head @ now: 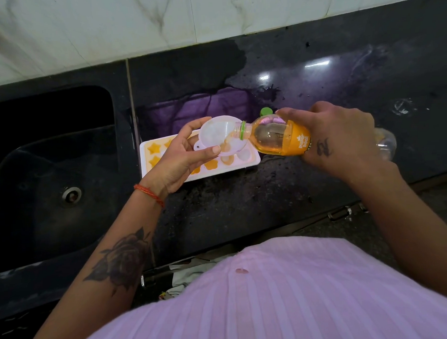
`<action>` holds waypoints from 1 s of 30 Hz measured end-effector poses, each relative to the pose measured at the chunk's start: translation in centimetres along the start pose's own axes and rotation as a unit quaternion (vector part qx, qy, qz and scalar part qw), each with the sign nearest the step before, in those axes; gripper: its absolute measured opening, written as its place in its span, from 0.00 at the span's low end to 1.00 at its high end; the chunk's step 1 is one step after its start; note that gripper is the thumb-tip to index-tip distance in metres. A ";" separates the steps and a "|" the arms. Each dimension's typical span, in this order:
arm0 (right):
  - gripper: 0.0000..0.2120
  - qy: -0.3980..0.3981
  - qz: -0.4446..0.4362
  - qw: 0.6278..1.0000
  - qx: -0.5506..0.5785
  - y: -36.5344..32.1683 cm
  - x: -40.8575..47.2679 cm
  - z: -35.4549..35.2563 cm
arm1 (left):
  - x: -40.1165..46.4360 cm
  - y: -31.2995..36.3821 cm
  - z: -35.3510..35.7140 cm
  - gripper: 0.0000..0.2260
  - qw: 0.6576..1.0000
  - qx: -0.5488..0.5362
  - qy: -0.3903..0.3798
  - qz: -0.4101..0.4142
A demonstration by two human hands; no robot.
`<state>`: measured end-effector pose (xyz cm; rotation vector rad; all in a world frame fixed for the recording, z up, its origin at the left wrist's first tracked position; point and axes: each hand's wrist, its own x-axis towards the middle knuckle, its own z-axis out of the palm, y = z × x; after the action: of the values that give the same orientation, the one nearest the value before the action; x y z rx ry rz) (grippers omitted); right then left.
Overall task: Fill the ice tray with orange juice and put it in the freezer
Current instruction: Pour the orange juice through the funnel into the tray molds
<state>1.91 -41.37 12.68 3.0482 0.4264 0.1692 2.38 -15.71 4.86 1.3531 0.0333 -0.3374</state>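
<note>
A white ice tray with star and heart moulds lies on the black counter; several moulds hold orange juice. My left hand holds a white funnel above the tray's right half. My right hand grips an orange juice bottle, tipped on its side with its green-ringed mouth over the funnel. Juice runs from the mouth into the funnel. My hand hides the bottle's base end.
A green bottle cap sits on the counter behind the bottle. A dark sink with a metal drain lies to the left. White marble wall tiles run along the back. Drawer handles show below the counter's front edge.
</note>
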 end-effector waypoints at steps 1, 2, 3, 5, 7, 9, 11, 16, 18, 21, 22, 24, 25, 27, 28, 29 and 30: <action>0.32 0.002 0.001 1.000 0.001 0.0 0.0 0.0 | 0.0 0.0 0.0 0.28 1.000 -0.002 0.000 0.000; 0.32 0.003 0.002 1.000 0.003 0.1 0.1 -0.1 | 0.1 0.0 0.1 0.28 1.000 -0.004 0.000 -0.001; 0.33 0.003 0.002 1.000 0.006 0.2 0.1 -0.1 | 0.1 0.1 0.1 0.28 1.000 -0.006 0.001 -0.002; 0.33 -0.001 0.003 1.000 0.012 0.2 0.1 0.0 | 0.1 0.1 0.1 0.28 1.000 -0.009 0.002 -0.003; 0.33 -0.006 0.007 1.000 0.024 0.2 0.0 0.0 | 0.2 0.1 0.2 0.28 1.000 -0.007 0.000 -0.001; 0.32 -0.011 0.010 0.999 0.046 0.2 0.0 0.0 | 0.2 0.1 0.2 0.28 1.000 -0.002 0.000 0.002; 0.32 -0.017 0.012 0.997 0.071 0.3 -0.1 -0.1 | 0.3 0.2 0.3 0.29 1.000 -0.001 0.000 0.006; 0.35 -0.027 0.024 0.995 0.091 0.5 -0.3 -0.2 | 0.7 0.3 0.6 0.28 1.000 -0.007 -0.001 0.013; 0.35 -0.028 0.024 0.996 0.084 0.8 -0.5 -0.2 | 0.9 0.2 0.9 0.29 1.000 -0.004 -0.004 0.012; 0.35 -0.031 0.024 0.997 0.068 1.3 -0.6 -0.2 | 1.2 0.1 1.5 0.30 1.000 0.006 -0.016 0.008; 0.35 -0.030 0.025 0.997 0.062 1.5 -0.7 -0.3 | 1.3 0.0 1.6 0.30 1.000 0.009 -0.020 0.006; 0.35 -0.029 0.033 0.998 0.053 1.7 -0.8 -0.3 | 1.4 0.0 2.0 0.30 1.000 0.017 -0.024 0.002; 0.34 -0.029 0.038 0.998 0.050 1.9 -0.8 -0.4 | 1.5 -0.1 2.1 0.30 0.999 0.021 -0.024 0.002; 0.34 -0.027 0.041 0.998 0.041 2.1 -0.9 -0.4 | 1.6 -0.2 2.4 0.28 0.999 0.026 -0.022 0.001; 0.33 -0.026 0.040 0.998 0.037 2.2 -0.9 -0.4 | 1.7 -0.3 2.4 0.27 0.999 0.028 -0.023 0.001; 0.33 -0.025 0.041 0.998 0.034 2.2 -1.0 -0.4 | 1.7 -0.3 2.5 0.27 0.999 0.028 -0.025 0.000; 0.33 -0.023 0.042 0.998 0.032 2.2 -1.0 -0.4 | 1.8 -0.3 2.5 0.27 0.999 0.028 -0.026 -0.001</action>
<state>1.51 -43.75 13.16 3.1270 0.3076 0.0907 3.54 -18.57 4.73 1.4000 -0.0188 -0.3765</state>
